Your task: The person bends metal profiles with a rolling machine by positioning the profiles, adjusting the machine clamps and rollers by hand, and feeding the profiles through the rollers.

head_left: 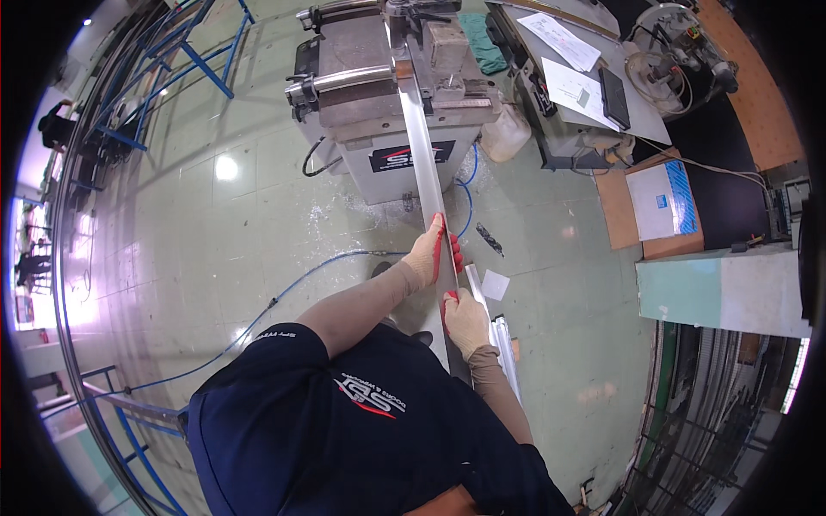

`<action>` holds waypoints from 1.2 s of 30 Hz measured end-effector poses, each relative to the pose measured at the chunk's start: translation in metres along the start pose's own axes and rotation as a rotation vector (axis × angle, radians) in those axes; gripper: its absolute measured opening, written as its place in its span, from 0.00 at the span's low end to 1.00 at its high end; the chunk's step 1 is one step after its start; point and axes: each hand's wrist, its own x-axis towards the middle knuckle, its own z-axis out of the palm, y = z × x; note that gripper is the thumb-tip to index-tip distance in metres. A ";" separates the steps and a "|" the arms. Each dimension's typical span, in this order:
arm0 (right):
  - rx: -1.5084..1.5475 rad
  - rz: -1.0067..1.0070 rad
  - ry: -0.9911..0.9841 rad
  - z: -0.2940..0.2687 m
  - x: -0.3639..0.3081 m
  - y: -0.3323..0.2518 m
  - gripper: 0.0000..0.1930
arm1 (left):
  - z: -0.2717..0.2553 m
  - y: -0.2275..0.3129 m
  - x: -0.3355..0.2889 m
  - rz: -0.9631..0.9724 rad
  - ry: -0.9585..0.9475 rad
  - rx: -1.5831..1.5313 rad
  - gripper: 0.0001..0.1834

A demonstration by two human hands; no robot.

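Observation:
A long silver metal profile (422, 142) runs from the machine (361, 129) at the top of the view back toward my body. My left hand (427, 251), in a cream glove with red palm, is wrapped round the profile about midway. Closer to me, my right hand (465, 322), gloved the same way, also grips it. The profile's far end reaches in beside a grey block on the machine; its tip there is hard to make out. Its near end passes beside my torso and is partly hidden.
More silver profiles (504, 353) lie by my right forearm. A blue hose (323, 258) crosses the floor. A whitish plastic jug (506, 133) stands beside the machine. Papers (572, 90) lie on a bench at the upper right. A blue metal rack (202, 64) stands at the upper left.

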 end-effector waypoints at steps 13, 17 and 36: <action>0.013 -0.024 0.021 0.000 0.015 -0.005 0.20 | 0.004 0.015 0.004 0.008 0.017 0.028 0.36; 0.017 -0.039 0.037 0.002 0.018 -0.002 0.20 | 0.009 0.017 0.000 0.008 0.033 0.029 0.35; 0.016 0.007 -0.010 -0.006 0.025 -0.016 0.21 | -0.002 0.024 0.013 0.005 -0.038 0.015 0.34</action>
